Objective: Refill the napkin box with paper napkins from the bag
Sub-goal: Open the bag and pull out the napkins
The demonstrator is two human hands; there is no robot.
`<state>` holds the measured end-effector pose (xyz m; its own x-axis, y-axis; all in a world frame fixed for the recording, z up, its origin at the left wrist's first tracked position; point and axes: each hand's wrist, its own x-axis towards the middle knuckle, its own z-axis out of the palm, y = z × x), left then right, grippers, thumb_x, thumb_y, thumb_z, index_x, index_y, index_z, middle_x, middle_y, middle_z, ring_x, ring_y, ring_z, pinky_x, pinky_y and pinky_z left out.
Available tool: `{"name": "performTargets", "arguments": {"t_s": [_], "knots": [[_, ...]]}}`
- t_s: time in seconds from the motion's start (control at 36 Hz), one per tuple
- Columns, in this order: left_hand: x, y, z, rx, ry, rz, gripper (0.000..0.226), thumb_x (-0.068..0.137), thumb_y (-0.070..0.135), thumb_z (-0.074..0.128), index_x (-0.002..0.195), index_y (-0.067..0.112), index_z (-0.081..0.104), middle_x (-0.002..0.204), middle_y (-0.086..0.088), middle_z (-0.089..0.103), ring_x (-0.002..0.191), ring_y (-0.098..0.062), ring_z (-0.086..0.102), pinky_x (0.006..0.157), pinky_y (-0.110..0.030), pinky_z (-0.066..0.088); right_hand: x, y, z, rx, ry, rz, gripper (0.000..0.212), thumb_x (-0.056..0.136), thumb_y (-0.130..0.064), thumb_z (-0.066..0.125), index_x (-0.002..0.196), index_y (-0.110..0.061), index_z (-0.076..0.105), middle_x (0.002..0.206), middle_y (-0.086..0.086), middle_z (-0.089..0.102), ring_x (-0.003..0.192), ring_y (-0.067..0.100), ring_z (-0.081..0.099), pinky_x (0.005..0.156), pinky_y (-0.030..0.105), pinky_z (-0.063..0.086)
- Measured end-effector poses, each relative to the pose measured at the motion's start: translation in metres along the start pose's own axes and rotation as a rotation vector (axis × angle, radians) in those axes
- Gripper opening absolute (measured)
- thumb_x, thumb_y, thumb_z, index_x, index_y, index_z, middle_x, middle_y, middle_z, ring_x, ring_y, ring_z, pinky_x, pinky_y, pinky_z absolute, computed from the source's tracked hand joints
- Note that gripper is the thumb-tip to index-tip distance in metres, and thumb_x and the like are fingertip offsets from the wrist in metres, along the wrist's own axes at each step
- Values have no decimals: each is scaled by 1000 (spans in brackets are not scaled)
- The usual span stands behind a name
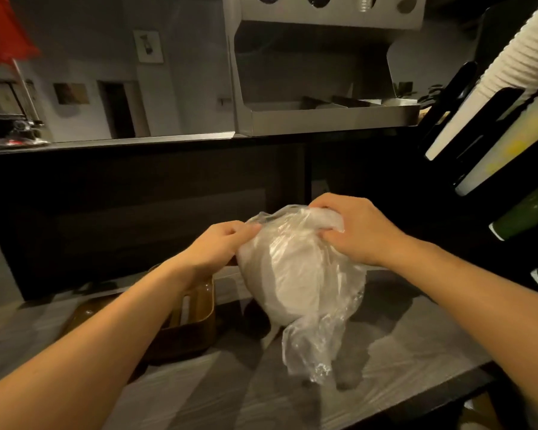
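Napkin bag [295, 274] held above counter | left hand [221, 246], right hand [351, 228] both pinch plastic mouth | spread opening evenly, avoid tearing | box [196, 318] beside

— Dim in here, isn't it? Grey wood-grain counter [218, 395], black panel [131, 218] behind it.

— Yes, and a steel dispenser [323, 72] on the ledge [106, 145] above. Stacked cups [510, 57] to the right, something red [3, 29] far left.
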<state>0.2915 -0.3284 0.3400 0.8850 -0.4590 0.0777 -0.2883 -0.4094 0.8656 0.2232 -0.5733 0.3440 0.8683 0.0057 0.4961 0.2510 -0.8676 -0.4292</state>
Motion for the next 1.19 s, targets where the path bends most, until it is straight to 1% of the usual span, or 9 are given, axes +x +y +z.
{"name": "performTargets", "arguments": {"t_s": [0.14, 0.28, 0.39, 0.58, 0.75, 0.89, 1.03, 1.11, 1.19], "knots": [[0, -1, 0, -10, 156, 59, 33, 105, 34, 48, 99, 14, 74, 94, -9, 75, 92, -24, 73, 92, -44, 58, 6, -3, 6, 33, 79, -38, 34, 89, -24, 72, 117, -39, 60, 108, -23, 59, 103, 1, 57, 93, 27, 49], [7, 0, 3, -105, 291, 4, 34, 108, 32, 41, 97, 21, 71, 98, -11, 73, 94, -29, 70, 84, -42, 60, 10, 5, -1, -121, -216, 122, 64, 79, -57, 78, 133, -40, 48, 122, -16, 52, 107, 8, 54, 95, 30, 48], [11, -1, 6, -303, 296, -90, 31, 109, 33, 37, 99, 22, 64, 105, -7, 69, 97, -23, 68, 77, -36, 55, 0, 21, -8, -77, -385, 291, 49, 88, -64, 62, 126, -33, 55, 117, -9, 59, 103, 12, 59, 91, 34, 54], [16, 8, 9, -411, 367, -162, 24, 102, 9, 45, 94, 19, 65, 104, -10, 68, 97, -26, 67, 82, -40, 57, -6, 35, -6, -191, -276, 169, 18, 102, -38, 54, 103, -32, 72, 97, -9, 67, 88, 11, 63, 80, 34, 58], [25, 19, 2, -265, 410, -101, 34, 106, 22, 40, 105, 17, 73, 91, -6, 70, 79, -18, 66, 73, -30, 55, 3, 25, -15, -323, 21, 199, 26, 107, -33, 42, 92, -29, 63, 80, -2, 65, 68, 18, 65, 70, 47, 61], [39, 32, -13, 0, 530, -42, 38, 109, 34, 34, 108, 14, 66, 94, -5, 65, 82, -15, 60, 71, -30, 44, 19, -1, -28, 85, 88, 327, 28, 109, -23, 35, 89, -15, 52, 84, 14, 64, 53, 18, 72, 50, 31, 59], [39, 53, -23, -73, 523, -18, 40, 109, 42, 33, 105, 16, 63, 92, -9, 68, 71, -19, 68, 58, -28, 53, 36, -24, -41, 511, 114, 401, 24, 110, -19, 37, 91, -11, 51, 102, 20, 69, 82, 28, 76, 78, 42, 64], [38, 69, -30, -236, 512, 28, 38, 109, 38, 35, 112, 12, 62, 99, -14, 70, 79, -22, 75, 65, -31, 61, 41, -32, -49, 588, 152, 363, 23, 109, -20, 39, 93, -13, 53, 101, 19, 71, 89, 25, 75, 85, 42, 62], [37, 75, -33, -286, 528, 129, 40, 110, 34, 32, 95, 12, 62, 98, -18, 70, 80, -21, 71, 79, -37, 62, 38, -38, -55, 554, 134, 279, 13, 105, -29, 53, 101, -16, 53, 103, 13, 72, 88, 19, 75, 82, 35, 62]]}}
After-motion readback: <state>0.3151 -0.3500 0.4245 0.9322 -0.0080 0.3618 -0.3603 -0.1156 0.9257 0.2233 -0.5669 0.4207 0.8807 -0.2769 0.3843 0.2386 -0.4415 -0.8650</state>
